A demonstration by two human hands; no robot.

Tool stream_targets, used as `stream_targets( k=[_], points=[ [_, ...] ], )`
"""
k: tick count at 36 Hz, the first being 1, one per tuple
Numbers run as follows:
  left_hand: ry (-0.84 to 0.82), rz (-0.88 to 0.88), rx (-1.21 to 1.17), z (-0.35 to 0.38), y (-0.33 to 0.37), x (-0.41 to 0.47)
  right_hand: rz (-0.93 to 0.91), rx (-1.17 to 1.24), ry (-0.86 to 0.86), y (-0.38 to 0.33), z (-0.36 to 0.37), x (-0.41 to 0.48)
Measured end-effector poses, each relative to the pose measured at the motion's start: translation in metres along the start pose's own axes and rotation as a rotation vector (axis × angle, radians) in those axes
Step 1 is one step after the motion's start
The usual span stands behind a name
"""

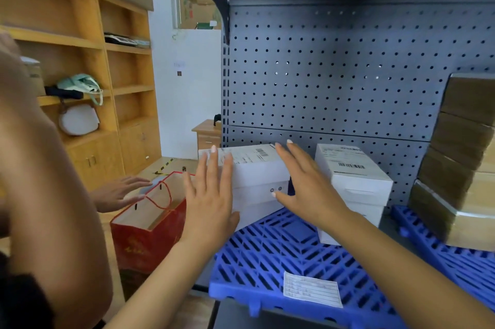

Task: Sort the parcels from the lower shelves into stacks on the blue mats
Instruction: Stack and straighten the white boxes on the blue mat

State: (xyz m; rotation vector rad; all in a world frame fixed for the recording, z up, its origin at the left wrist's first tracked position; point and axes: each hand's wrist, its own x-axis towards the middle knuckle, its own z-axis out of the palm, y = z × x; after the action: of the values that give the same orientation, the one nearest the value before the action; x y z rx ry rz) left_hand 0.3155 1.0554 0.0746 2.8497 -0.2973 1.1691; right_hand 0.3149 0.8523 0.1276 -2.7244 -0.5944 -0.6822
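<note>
a red gift bag (150, 224) stands open just left of the shelf unit, and another person's hand (120, 192) reaches over its far side; that person's arm (40, 167) fills the left edge of the view. a wooden cabinet (80, 41) stands behind. the dark shelf is backed by a grey pegboard (334, 74) and carries a blue mat (267, 256) with a paper label (312, 292) near its front edge.

the top white parcel (254, 165) sits on a lower white box (254, 205) at the mat's back left corner. just to its right, close beside the right hand, stands a second white stack (356, 181); further right a tilted pile of brown taped parcels (460, 154) rests on a second blue mat (455, 256).

the top white parcel lies flat, shipping label and barcode facing up, its long axis running left to right along the pegboard.

the left hand (211, 194) lies at the parcel's left front, fingers straight and spread. the right hand (308, 184) is at its right end, fingers wide, thumb against the front face. neither hand curls round it.
</note>
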Motion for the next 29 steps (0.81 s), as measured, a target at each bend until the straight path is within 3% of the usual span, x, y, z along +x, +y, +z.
stream_targets(
  k=[3,8,13,29],
  points=[
    [-0.031,0.07,0.107,0.002,0.015,0.01,0.044,-0.02,-0.044,-0.001,0.001,0.011],
    [-0.09,0.025,0.192,0.011,0.028,0.018,0.136,0.124,-0.054,0.004,0.005,0.019],
    [-0.05,0.071,0.206,0.015,0.021,0.018,0.18,0.184,-0.124,0.003,0.013,0.02],
    [-0.047,0.06,0.08,0.014,-0.009,0.023,0.037,-0.132,-0.07,-0.018,0.006,-0.008]
  ],
)
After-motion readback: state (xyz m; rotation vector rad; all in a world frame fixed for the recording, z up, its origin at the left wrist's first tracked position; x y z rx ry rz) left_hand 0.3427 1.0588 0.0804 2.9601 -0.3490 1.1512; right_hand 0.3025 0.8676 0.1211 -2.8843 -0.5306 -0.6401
